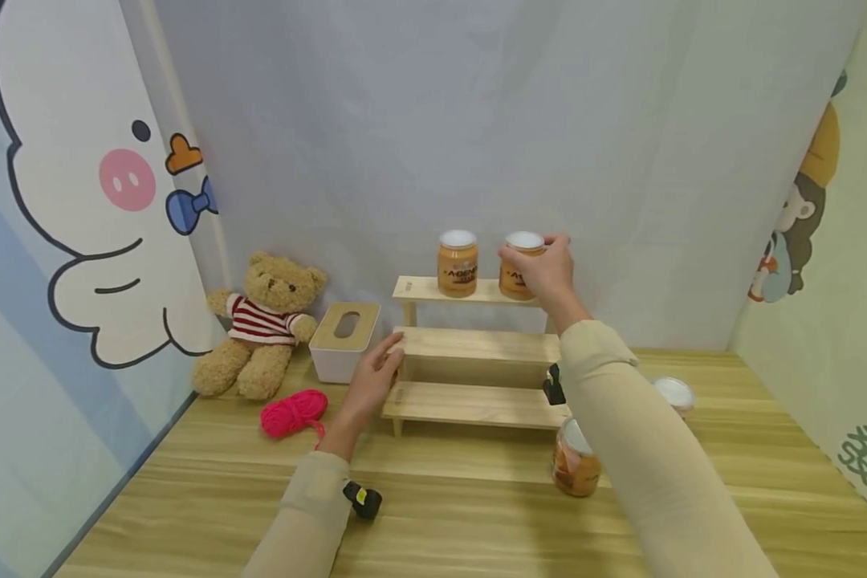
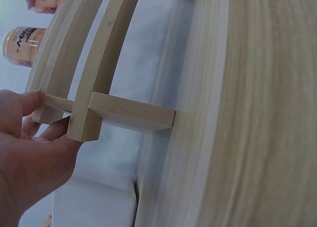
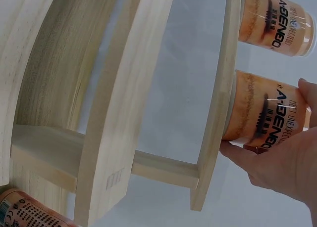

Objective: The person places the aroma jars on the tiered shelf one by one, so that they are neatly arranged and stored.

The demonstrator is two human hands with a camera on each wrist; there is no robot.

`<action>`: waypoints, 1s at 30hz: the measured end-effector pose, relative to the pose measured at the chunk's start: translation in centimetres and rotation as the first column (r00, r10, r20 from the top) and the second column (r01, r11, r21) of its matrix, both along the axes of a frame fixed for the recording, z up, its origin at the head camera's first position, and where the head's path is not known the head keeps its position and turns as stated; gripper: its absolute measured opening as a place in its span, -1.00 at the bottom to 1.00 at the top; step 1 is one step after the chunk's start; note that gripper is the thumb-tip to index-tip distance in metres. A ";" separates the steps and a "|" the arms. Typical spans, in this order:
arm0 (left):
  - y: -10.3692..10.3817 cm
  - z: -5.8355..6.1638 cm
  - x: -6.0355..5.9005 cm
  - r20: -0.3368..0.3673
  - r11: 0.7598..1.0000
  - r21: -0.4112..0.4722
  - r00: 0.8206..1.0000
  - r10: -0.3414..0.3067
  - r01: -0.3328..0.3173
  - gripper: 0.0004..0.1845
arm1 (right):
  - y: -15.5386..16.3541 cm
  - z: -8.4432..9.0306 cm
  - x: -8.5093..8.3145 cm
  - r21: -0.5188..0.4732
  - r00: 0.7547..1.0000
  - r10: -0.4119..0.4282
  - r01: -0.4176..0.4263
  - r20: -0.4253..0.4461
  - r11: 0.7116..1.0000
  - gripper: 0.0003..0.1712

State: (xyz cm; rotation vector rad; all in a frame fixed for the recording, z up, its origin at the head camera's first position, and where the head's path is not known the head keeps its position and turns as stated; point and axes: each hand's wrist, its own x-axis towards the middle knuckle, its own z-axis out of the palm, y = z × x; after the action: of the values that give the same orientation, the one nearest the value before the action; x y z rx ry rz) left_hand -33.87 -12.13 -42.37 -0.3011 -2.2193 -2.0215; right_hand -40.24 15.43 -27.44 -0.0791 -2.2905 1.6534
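Note:
A three-step wooden rack [image 1: 477,345] stands on the table against the back wall. Two orange jars with white lids sit on its top step. My right hand [image 1: 542,269] grips the right jar [image 1: 522,265], seen close in the right wrist view as the jar [image 3: 262,113] with fingers [image 3: 277,162] around it. The left jar [image 1: 457,262] stands free beside it. My left hand [image 1: 376,373] holds the left end of the rack's middle step, with its fingers [image 2: 29,138] curled round the wooden end [image 2: 84,123].
A teddy bear [image 1: 260,333] and a white tissue box [image 1: 343,341] sit left of the rack, with a pink yarn ball [image 1: 294,412] in front. Another orange jar [image 1: 574,461] stands under my right forearm, and a white-lidded one [image 1: 673,393] behind it.

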 end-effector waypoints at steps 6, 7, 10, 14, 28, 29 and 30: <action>0.1 -0.1 0.1 -0.053 1.000 0.011 0.999 -0.007 0.007 -0.47 | -0.1 0.0 0.1 0.015 0.999 -0.035 0.035 0.006 0.999 -0.05; 0.1 0.0 0.1 -0.043 1.000 0.012 0.999 -0.003 0.004 -0.48 | -0.1 0.0 0.2 0.014 0.999 -0.034 0.033 0.011 0.999 -0.05; 0.2 0.1 0.1 0.005 1.000 0.007 1.000 0.008 -0.008 -0.50 | 0.1 -0.1 0.4 0.001 0.999 -0.019 0.019 0.028 1.000 -0.01; 0.2 0.1 -0.1 0.032 1.000 -0.006 0.999 0.003 -0.003 -0.51 | 0.7 -0.2 0.7 -0.045 0.998 -0.002 0.004 0.058 0.999 0.06; 0.0 0.1 -0.4 0.042 1.000 -0.012 0.999 -0.010 0.011 -0.49 | 4.6 0.6 4.6 -0.116 0.995 0.078 -0.071 0.058 0.991 0.12; 0.0 0.1 -0.4 0.043 1.000 -0.015 0.999 -0.009 0.010 -0.49 | 5.1 0.6 5.2 -0.138 0.995 0.091 -0.084 0.049 0.987 0.11; 0.1 0.0 -0.4 0.045 1.000 -0.014 0.999 -0.009 0.010 -0.49 | 5.6 0.7 5.8 -0.154 0.994 0.102 -0.095 0.040 0.984 0.10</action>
State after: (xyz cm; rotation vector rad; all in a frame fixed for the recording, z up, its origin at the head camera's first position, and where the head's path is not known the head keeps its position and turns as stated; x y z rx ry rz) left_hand -34.25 -12.07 -42.38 -0.2701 -2.2634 -2.0384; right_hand -34.44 21.05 -26.77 -0.0404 -2.2323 1.8944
